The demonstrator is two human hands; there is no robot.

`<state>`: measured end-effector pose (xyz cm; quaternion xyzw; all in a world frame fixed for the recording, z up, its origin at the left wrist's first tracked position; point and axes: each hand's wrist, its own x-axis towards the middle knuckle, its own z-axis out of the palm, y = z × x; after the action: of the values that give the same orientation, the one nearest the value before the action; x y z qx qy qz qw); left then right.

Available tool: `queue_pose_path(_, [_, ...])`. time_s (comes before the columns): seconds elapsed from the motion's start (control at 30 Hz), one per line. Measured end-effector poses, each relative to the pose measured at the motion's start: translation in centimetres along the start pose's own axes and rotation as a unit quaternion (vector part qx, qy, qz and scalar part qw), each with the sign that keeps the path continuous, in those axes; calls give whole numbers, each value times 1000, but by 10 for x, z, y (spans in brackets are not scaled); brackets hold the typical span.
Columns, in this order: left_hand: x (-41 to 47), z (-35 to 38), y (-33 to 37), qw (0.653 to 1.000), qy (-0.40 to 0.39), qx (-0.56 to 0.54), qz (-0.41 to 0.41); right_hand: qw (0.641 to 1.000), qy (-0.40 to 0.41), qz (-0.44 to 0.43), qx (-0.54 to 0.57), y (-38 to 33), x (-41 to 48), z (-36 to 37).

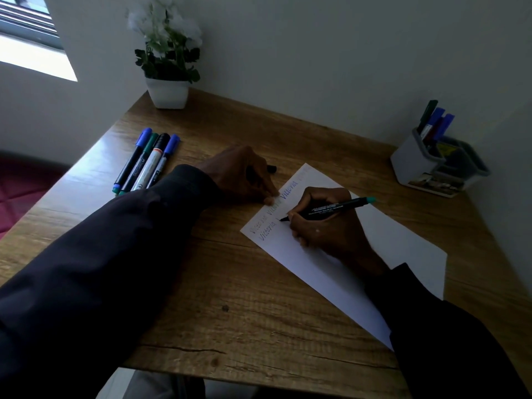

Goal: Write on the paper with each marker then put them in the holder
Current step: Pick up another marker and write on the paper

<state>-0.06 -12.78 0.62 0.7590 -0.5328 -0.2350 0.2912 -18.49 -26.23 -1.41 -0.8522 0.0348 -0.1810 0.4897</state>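
Note:
A white sheet of paper point(371, 254) lies at an angle on the wooden desk, with several handwritten words near its upper left corner. My right hand point(325, 223) grips a black marker with a teal end point(336, 208), its tip touching the paper. My left hand point(244, 174) rests at the paper's left corner, fingers curled around a small dark cap point(271, 168). Several capped markers point(146, 162) lie side by side at the desk's left. The grey holder point(414, 165) at the right holds several markers point(434, 122) upright.
A white pot with a flowering plant point(168, 67) stands at the desk's far left corner against the wall. The wooden desk point(244, 312) has its near edge at the bottom. A dark red surface point(20, 191) lies beyond the left edge.

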Motion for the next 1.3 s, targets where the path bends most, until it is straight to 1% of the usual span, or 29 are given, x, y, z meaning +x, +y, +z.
queue_pose_path(0.2, [0,0,-1,1000,3,11,8,999,8,28,27,0,1,4])
queue_pose_path(0.3, [0,0,-1,1000,2,8,5,1000,9,16,22,0,1,3])
queue_pose_path(0.43, [0,-1,0,1000,-8,10,5,999,20,23,29,-1,1,2])
queue_pose_path(0.67, [1,0,-2,1000,6,11,2,999,19,28,18,0,1,1])
queue_pose_path(0.9, [0,-1,-2,1000,-2,17,7,999,26,30,36,0,2,3])
queue_pose_path(1.17, [0,-1,0,1000,2,10,3,999,26,40,10,-1,2,3])
queue_pose_path(1.3, [0,-1,-1,1000,2,14,5,998,39,44,18,1,2,3])
